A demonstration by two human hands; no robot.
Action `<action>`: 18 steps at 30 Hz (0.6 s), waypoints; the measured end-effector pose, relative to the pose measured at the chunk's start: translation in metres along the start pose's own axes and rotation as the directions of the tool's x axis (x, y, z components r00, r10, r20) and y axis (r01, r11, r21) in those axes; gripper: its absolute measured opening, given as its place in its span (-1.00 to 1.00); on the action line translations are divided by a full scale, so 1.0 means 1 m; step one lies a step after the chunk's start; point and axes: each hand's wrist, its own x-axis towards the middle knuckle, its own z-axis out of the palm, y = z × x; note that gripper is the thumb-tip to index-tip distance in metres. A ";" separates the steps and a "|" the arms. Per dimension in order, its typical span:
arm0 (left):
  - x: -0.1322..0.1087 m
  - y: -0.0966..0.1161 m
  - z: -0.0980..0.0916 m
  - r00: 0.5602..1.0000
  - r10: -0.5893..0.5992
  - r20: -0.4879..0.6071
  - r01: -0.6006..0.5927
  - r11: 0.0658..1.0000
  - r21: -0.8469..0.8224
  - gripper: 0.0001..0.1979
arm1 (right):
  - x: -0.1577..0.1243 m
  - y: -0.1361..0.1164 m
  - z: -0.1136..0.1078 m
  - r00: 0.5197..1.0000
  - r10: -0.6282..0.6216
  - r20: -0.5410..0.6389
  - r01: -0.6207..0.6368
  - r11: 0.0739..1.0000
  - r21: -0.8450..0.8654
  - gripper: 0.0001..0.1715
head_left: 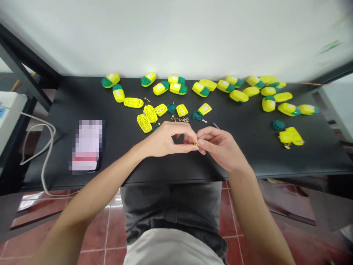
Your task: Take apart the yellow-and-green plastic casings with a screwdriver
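Note:
My left hand (172, 139) and my right hand (220, 145) meet above the front of the black table (165, 167). Between their fingertips is a small gold-coloured metal part (196, 144), pinched from both sides; its exact kind is too small to make out. Just beyond my left hand lie open yellow shell halves (144, 123), moulded inside. Near them are a yellow cover (182, 110), a dark green cover (197, 115) and several small screws (179, 119). A thin metal shaft (216, 126) shows behind my right hand, its other end hidden.
Several yellow-and-green plastic casings (178, 88) line the table's back by the white wall. At the right lie a green piece (278, 124) and yellow shell parts (291, 136). A phone (87, 145), its screen blurred, and a white cable (45, 162) are at the left.

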 end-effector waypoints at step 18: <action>-0.011 -0.047 -0.069 0.837 -0.206 -0.506 0.523 0.573 0.632 -0.85 | 0.118 0.001 -0.024 0.986 -0.018 0.168 -0.016 0.980 0.198 -0.81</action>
